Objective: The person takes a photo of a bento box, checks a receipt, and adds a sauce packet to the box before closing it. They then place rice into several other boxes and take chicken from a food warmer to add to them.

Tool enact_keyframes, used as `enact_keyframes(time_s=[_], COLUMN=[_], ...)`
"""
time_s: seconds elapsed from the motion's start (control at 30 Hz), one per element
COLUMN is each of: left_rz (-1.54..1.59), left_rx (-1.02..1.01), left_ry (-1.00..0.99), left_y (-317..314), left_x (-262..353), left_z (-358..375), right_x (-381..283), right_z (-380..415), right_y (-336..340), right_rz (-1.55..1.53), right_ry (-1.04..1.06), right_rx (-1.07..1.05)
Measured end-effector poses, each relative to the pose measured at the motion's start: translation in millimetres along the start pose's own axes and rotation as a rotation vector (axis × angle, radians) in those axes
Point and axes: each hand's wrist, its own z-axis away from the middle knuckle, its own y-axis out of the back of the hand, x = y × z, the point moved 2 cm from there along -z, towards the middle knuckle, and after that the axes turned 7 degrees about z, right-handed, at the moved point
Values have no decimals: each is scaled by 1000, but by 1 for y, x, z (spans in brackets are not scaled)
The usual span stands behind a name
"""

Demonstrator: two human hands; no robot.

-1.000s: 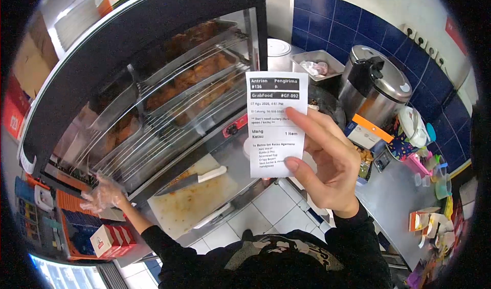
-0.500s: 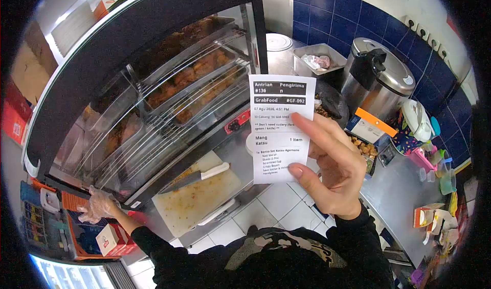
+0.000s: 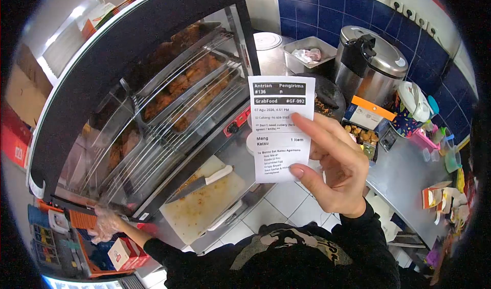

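A white printed order slip (image 3: 279, 135) hangs upright in front of me, pinched at its right edge by the thumb and forefinger of my right hand (image 3: 332, 161). My left hand (image 3: 106, 223), in a clear plastic glove, is at the lower left by the bottom edge of the glass food warmer (image 3: 148, 105); its fingers are blurred under the glove. Close to it are a red and white box (image 3: 125, 254) and an orange crate. Behind the slip, a knife (image 3: 202, 184) with a white handle lies on a stained cutting board (image 3: 204, 207).
Fried pieces (image 3: 189, 77) sit on racks inside the warmer. At the back stand a metal tray (image 3: 311, 54) and a large steel cooker (image 3: 371, 59). A food box (image 3: 360, 138), plastic cups and an opened carton (image 3: 434, 197) are on the right counter (image 3: 399, 181).
The view has shifted slightly, so the warmer and counters appear displaced. The slip stays pinched in my right hand, and my left hand appears slightly lower and further right.
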Motion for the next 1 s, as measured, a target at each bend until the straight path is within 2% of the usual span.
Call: enact_keyframes(time_s=[0.07, 0.1, 0.13, 0.23, 0.27, 0.3, 0.33, 0.4, 0.47, 0.53, 0.6, 0.67, 0.73, 0.77, 0.83, 0.87, 0.93, 1.0], left_rz=[159, 15, 18, 135, 134, 397, 396, 905, 962, 1052, 1150, 1368, 1330, 1354, 1468, 1485, 1479, 1540], left_rx=[68, 228, 225, 648, 644, 573, 569, 199, 219, 59, -402, -745, -950, -967, -1218, -1235, -1114, -1209], left_ry=[-60, -130, -132, -668, -668, -599, -600, -805, -514, -567, -376, -404, -468, -466, -624, -630, -744, -734], left_y=[38, 60, 63, 82, 94, 105, 94, 56, 155, 222, 263, 330, 389, 416, 465, 485, 522, 555], left_x=[9, 23, 23, 23, 38, 50, 42, 23, 107, 153, 166, 185, 186, 190, 201, 207, 223, 241], left_z=[1, 7, 8, 19, 25, 31, 42, 72, 107, 156, 230, 295, 360, 381, 417, 430, 448, 447], right_x=[-1, 0, 0, 1, 3, 5, 4, 2, 4, 2, -3, -6, -7, -5, -5, -5, -6, -1], right_z=[3, 4, 5, 9, 12, 15, 17, 21, 27, 36, 45, 57, 71, 79, 95, 103, 119, 134], right_y=[3, 5, 7, 16, 19, 22, 28, 41, 53, 72, 96, 120, 147, 160, 186, 198, 221, 242], right_rz=[4, 5, 8, 39, 5, -29, -27, -16, -48, -72, 1, 9, 25, 36, 59, 77, 97, 121], right_ry=[-6, -13, -15, -2, -43, -84, -86, -95, -71, -48, -88, -139, -190, -182, -157, -165, -209, -218], right_rx=[16, 22, 25, 5, 15, 25, 23, 28, 71, 121, 105, 126, 155, 175, 219, 235, 274, 309])
